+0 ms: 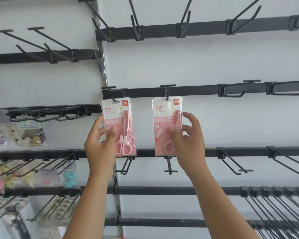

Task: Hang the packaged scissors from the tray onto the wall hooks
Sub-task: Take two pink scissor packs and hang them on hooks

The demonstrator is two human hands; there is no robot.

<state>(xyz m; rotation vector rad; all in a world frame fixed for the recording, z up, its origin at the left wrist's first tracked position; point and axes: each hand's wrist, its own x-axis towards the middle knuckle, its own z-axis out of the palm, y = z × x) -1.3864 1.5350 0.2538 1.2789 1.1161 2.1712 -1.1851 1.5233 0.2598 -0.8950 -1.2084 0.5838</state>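
Note:
Two pink packaged scissors hang side by side at the middle rail. My left hand (pixel 100 144) grips the left package (pixel 121 121), thumb on its front, and the package's top hole sits on the left wall hook (pixel 113 99). The right package (pixel 164 118) is pinched at its right edge by my right hand (pixel 188 142); its top hole is on the right wall hook (pixel 167 94). Both packs show pink scissors with handles down. The tray is out of view.
Black rails (pixel 197 90) with many bare hooks cover the white wall above, below and to the right. Bare hooks (pixel 169 166) jut out just under the packages. At the left, hooks carry bags of small trinkets (pixel 31 133) and clips (pixel 69 176).

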